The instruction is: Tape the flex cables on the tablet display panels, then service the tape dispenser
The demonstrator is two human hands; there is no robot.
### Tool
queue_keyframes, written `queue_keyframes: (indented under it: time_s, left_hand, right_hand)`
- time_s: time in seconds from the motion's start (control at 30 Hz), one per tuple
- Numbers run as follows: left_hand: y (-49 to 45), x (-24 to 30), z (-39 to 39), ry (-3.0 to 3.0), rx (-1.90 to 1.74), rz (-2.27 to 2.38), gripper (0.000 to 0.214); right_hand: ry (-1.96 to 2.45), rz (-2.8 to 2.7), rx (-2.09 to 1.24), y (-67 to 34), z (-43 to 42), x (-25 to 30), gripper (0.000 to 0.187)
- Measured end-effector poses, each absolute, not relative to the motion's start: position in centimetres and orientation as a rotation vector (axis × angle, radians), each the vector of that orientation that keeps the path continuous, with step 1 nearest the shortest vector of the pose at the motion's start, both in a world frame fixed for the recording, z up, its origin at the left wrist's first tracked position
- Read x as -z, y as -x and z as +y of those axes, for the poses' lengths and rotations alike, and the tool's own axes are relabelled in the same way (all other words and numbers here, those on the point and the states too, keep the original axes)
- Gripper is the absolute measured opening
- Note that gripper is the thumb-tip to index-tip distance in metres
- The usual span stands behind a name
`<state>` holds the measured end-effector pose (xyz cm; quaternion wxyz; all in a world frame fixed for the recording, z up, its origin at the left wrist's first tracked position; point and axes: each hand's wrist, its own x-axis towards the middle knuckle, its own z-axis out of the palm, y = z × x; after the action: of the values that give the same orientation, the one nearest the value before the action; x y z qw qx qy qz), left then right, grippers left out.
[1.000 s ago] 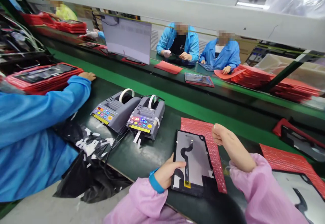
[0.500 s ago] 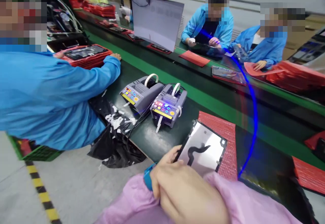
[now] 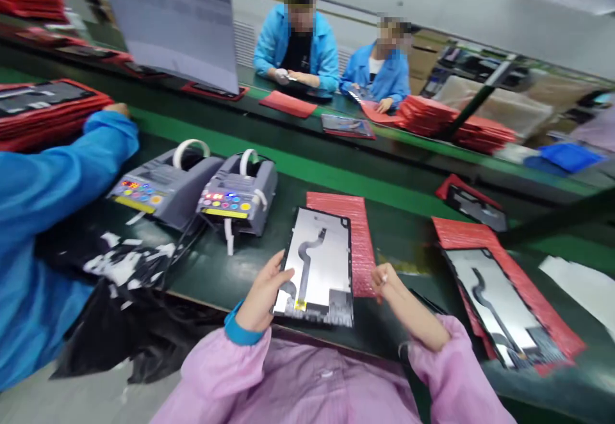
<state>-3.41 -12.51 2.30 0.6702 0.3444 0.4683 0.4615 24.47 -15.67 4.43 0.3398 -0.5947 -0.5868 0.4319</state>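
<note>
My left hand (image 3: 263, 291) grips the lower left edge of a flat display panel (image 3: 321, 265), thumb on its silver back. The panel lies partly over a red bubble bag (image 3: 360, 232) on the dark green bench. A black flex cable winds down the panel's back to a small yellow tab near my thumb. My right hand (image 3: 385, 281) hovers just right of the panel, fingers pinched closed on something small that I cannot make out. Both my sleeves are pink.
Two grey tape dispensers (image 3: 237, 195) (image 3: 163, 184) stand left of the panel. A blue-sleeved co-worker (image 3: 52, 219) sits at my left by stacked red trays (image 3: 43, 107). Another panel on a red bag (image 3: 504, 296) lies at right. Two people in blue sit across the green conveyor (image 3: 307, 171).
The view has swung back rightwards. My right hand has come off my left wrist to the panel's right side. The panel now lies flatter on the bench.
</note>
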Motion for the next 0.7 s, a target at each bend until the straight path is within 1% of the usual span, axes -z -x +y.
queue_keyframes:
  time_s: [0.13,0.2,0.27,0.4,0.5,0.6,0.7]
  left_hand:
    - [-1.3,-2.0,-6.4,-1.085,-1.048,1.13,0.065]
    - [-2.9,-1.3,-4.5,-1.194,-1.053,1.2,0.06]
    - [-3.7,-0.6,-3.9,-1.322,-1.074,1.291,0.057]
    - [-3.8,1.2,-5.3,-1.565,-1.116,1.446,0.066]
    - [-3.7,2.2,-6.5,-1.687,-1.113,1.506,0.07]
    - [-3.7,2.6,-6.9,-1.768,-1.111,1.508,0.069]
    - [-3.6,2.3,-7.4,-1.817,-1.09,1.465,0.065]
  right_hand:
    - [1.728,-1.246,-0.965,-27.5,-12.2,-2.5,0.041]
    - [1.777,-1.143,-0.959,-27.6,-10.4,-2.5,0.05]
    - [1.794,-1.072,-1.025,-27.2,-9.0,-2.6,0.055]
    - [1.761,-1.012,-1.206,-25.7,-7.5,-2.3,0.055]
    - [1.721,-1.018,-1.24,-24.7,-7.3,-1.8,0.053]
    - [1.651,-1.056,-1.181,-23.6,-7.1,-1.5,0.049]
    - [1.552,-1.106,-1.024,-23.5,-7.1,-2.0,0.042]
